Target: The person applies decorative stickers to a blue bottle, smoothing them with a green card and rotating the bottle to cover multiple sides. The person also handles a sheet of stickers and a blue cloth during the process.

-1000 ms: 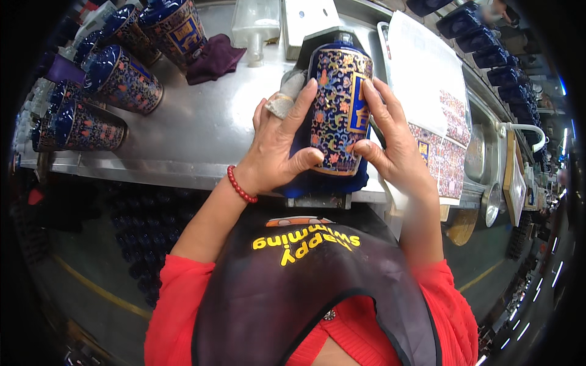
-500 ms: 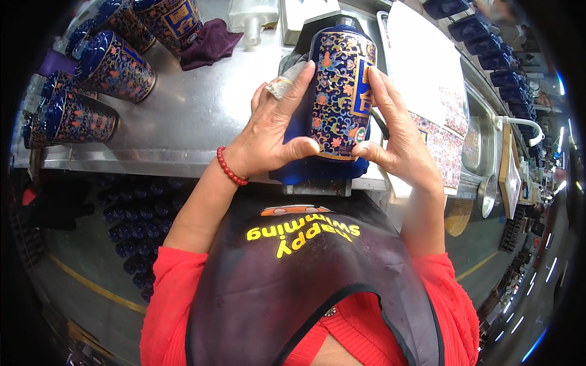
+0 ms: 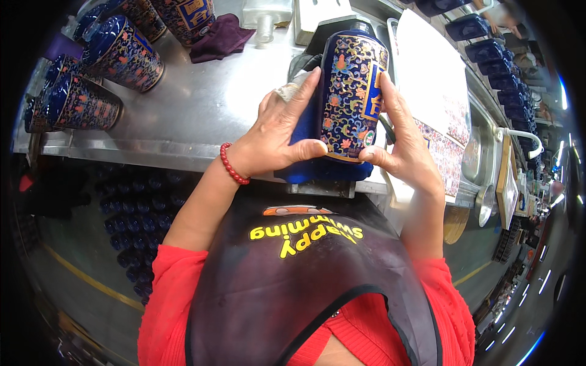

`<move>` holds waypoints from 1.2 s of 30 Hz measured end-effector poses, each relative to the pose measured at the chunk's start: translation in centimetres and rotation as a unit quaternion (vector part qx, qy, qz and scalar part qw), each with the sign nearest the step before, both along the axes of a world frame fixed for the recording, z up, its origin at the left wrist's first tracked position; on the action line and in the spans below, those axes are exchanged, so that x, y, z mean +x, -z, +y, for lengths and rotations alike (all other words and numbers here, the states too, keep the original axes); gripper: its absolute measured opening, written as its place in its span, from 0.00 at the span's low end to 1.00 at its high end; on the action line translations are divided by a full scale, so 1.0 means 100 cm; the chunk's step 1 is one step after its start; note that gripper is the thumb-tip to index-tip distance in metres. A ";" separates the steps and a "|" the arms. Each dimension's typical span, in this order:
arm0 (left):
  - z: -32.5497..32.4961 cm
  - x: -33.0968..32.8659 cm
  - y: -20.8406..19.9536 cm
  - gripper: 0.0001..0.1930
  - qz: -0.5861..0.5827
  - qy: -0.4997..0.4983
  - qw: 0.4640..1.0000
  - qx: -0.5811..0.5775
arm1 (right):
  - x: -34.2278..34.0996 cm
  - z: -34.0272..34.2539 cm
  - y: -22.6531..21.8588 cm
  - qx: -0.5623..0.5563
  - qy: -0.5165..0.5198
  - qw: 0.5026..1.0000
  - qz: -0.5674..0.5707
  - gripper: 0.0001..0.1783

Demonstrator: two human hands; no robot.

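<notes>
Bright metal spreads across the surface [image 3: 201,104], with patterned sheets [image 3: 448,165] off to the right and other decorated bottles [image 3: 131,58] grouped at the far left. Near its front edge, between the two hands, a blue bottle [image 3: 347,91] lies with its neck away from the person, over a blue cloth [image 3: 299,172].

Both the left hand [image 3: 268,137] and the right hand [image 3: 410,149] have their fingers spread — index fingers reaching along the bottle's sides, thumbs at the lower corners. Handling it well at this point seems to call for light, equal pressure from each side, so that the bottle does not roll on its support. Flat fingertips would probably suit the patterned face better than nails, and any stroke would best run evenly from the middle outward, without dragging at the edges.

As for looks, the bottle is glossy deep blue, its body crowded with coral flowers and pale scrolling vines. A gold-framed blue panel runs down the right side — a small round badge sits below it, near the base.
</notes>
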State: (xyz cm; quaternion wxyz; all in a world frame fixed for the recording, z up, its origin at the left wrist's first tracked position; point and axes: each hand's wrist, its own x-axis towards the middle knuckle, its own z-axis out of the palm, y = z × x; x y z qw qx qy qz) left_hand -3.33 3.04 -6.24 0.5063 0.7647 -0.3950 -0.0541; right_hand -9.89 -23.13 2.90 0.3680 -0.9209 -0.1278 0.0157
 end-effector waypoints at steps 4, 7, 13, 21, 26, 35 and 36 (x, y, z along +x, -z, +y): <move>-0.002 -0.001 -0.004 0.57 -0.029 -0.015 0.999 0.011 | 0.001 0.000 -0.002 -0.007 -0.016 1.000 -0.006 0.68; -0.005 -0.007 -0.017 0.57 -0.045 -0.067 0.997 0.002 | 0.000 -0.001 -0.004 -0.015 -0.021 1.000 0.002 0.65; -0.032 -0.044 -0.033 0.54 -0.168 -0.147 0.973 0.064 | -0.002 -0.001 -0.004 0.002 -0.021 1.000 0.012 0.65; -0.027 -0.039 -0.047 0.57 -0.090 -0.156 0.982 0.052 | -0.001 -0.001 -0.005 0.002 -0.022 1.000 0.015 0.66; -0.051 -0.036 -0.061 0.56 -0.173 -0.131 0.974 0.061 | -0.002 -0.001 -0.005 -0.010 -0.029 1.000 0.006 0.64; -0.042 -0.017 -0.064 0.57 -0.128 -0.150 0.980 0.028 | -0.003 0.001 -0.010 -0.007 -0.019 0.999 0.037 0.63; -0.048 -0.017 -0.067 0.58 -0.175 -0.149 0.973 0.035 | -0.003 0.001 -0.009 -0.017 -0.013 0.999 0.041 0.63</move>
